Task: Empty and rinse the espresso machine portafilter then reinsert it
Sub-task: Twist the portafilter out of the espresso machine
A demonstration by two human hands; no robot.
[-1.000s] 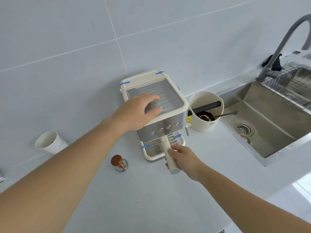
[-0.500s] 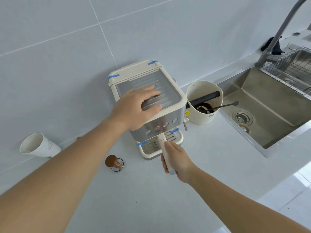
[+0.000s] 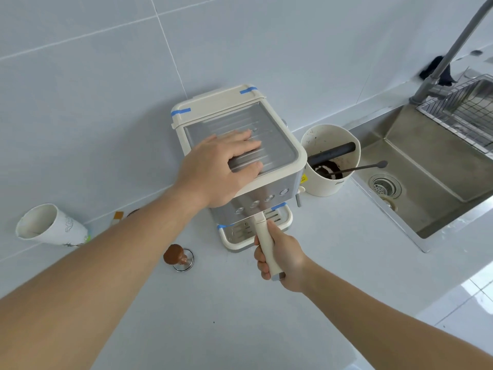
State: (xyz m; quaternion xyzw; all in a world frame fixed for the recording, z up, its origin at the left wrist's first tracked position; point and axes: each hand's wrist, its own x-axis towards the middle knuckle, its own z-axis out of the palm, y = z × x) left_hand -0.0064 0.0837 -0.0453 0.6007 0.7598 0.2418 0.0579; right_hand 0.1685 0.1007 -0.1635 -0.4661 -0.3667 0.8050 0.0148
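Note:
A cream and steel espresso machine (image 3: 277,124) stands against the tiled wall. My left hand (image 3: 221,166) lies flat on its ribbed top, fingers spread, pressing down. The portafilter (image 3: 262,231) sits under the machine's front, its cream handle pointing toward me over the drip tray (image 3: 282,222). My right hand (image 3: 282,256) is wrapped around that handle. The portafilter's basket is hidden under the machine. To the right stands a cream knock box (image 3: 324,184) with a black bar and dark grounds inside.
A steel sink (image 3: 432,193) with drain and grey tap (image 3: 448,57) lies at right, a wire rack (image 3: 464,108) over it. A brown-topped tamper (image 3: 177,256) stands left of the machine. A paper cup (image 3: 50,228) lies on its side at far left. A long spoon (image 3: 365,166) rests across the knock box.
The view has shifted slightly. My right hand has swung the handle a little to the left, toward me. My left hand stays on the machine's top.

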